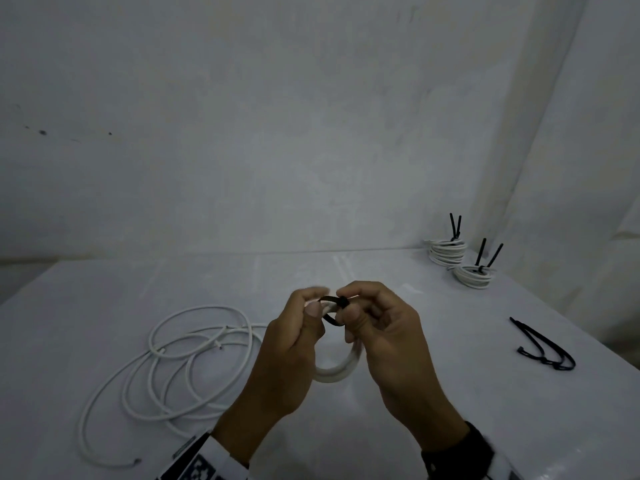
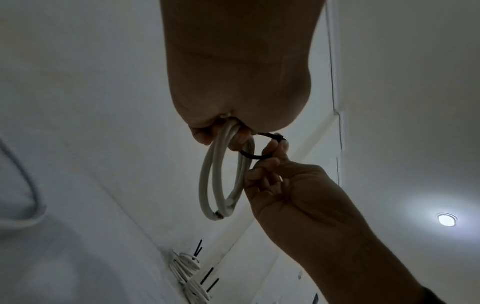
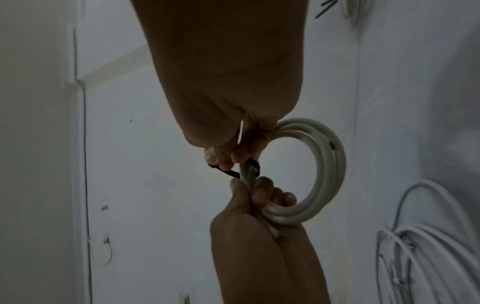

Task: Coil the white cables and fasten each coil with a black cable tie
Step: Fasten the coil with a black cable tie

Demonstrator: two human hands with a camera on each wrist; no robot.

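Above the white table (image 1: 450, 393) I hold a small coil of white cable (image 1: 337, 370). My left hand (image 1: 311, 308) grips the coil's top, fingers curled round its strands (image 2: 223, 133). A black cable tie (image 1: 330, 301) loops around the strands beside that grip. My right hand (image 1: 346, 308) pinches the tie where its ends cross, between thumb and fingers. In the right wrist view the tie (image 3: 253, 166) wraps the coil (image 3: 327, 164) just above my left hand (image 3: 259, 195). In the left wrist view the tie (image 2: 255, 156) forms a loose ring.
Loose white cables (image 1: 194, 362) lie in wide loops at my left on the table. Two tied coils (image 1: 446, 252) (image 1: 474, 276) with black tie ends sticking up stand at the back right. Spare black ties (image 1: 543, 348) lie at the right, near the table edge.
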